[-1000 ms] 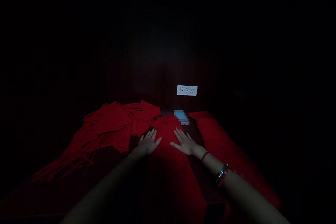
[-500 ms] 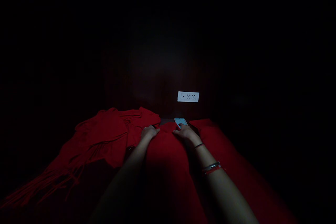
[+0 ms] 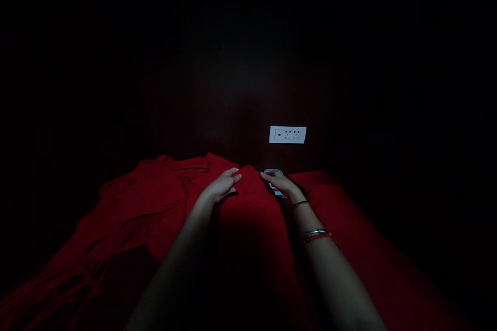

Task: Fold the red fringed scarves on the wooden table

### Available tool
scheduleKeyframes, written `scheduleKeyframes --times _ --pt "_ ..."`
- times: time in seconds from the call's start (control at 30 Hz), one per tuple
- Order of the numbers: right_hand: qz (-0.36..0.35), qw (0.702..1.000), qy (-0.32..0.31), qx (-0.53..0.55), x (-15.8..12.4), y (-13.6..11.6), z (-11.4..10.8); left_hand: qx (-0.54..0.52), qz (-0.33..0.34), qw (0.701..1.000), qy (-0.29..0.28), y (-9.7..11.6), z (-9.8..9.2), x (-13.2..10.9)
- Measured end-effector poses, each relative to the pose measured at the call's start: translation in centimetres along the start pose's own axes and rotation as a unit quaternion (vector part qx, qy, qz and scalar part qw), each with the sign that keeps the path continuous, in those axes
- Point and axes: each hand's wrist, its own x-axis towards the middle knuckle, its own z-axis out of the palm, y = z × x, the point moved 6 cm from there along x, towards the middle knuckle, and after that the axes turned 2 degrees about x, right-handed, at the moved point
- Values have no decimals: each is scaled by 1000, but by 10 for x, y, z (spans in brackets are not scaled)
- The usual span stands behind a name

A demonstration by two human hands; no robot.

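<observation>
A long strip of red cloth [image 3: 252, 217], perhaps a scarf, runs away from me down the middle, its near part lost in shadow. My left hand [image 3: 224, 185] is closed on the left edge near its far end, thumb on top. Opposite it, my right hand [image 3: 281, 182] pinches the right edge between thumb and fingers; some fingertips are hidden. Beneath and behind the right hand lies a phone [image 3: 278, 193] with a lit screen, partly covered by that hand. The far end of the cloth is slightly raised between both hands.
A crumpled red fringed scarf [image 3: 151, 186] lies at the left, its tassels spread toward me. Another red cloth [image 3: 341, 217] stretches along the right. A white socket panel [image 3: 288, 135] is on the dark wall beyond. Most of the surroundings are too dark to make out.
Both hands have moved slightly farther away and up with the cloth's far end, which now looks lifted and creased. More of the phone's lower part shows beneath my right hand. The view has shifted slightly.
</observation>
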Motion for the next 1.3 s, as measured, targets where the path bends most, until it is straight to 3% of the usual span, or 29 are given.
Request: scheduleKeyframes --times 0.17,0.27,0.37,0.5,0.6,0.73,1.03,1.3 --pt "0 976 -42 213 -2 9 5 -191 27 978 -85 3 9 -6" --pt "-36 931 -107 347 -5 6 8 -248 65 959 -116 8 10 -7" --pt "-63 895 -149 415 -11 2 4 -285 86 947 -117 11 6 -6" --pt "-113 880 -95 451 -14 -2 -11 -269 63 958 -79 2 0 -2" --pt "-149 872 -57 463 -15 -5 -15 -252 42 965 -59 -3 -2 -1" --pt "-180 868 -26 461 -15 -5 -18 -247 68 965 -57 1 -2 -1" --pt "-240 854 79 455 -13 -10 -36 -204 75 976 21 -1 -14 4" --pt "-282 895 133 320 -15 -20 -47 -241 81 966 55 -5 -23 8"
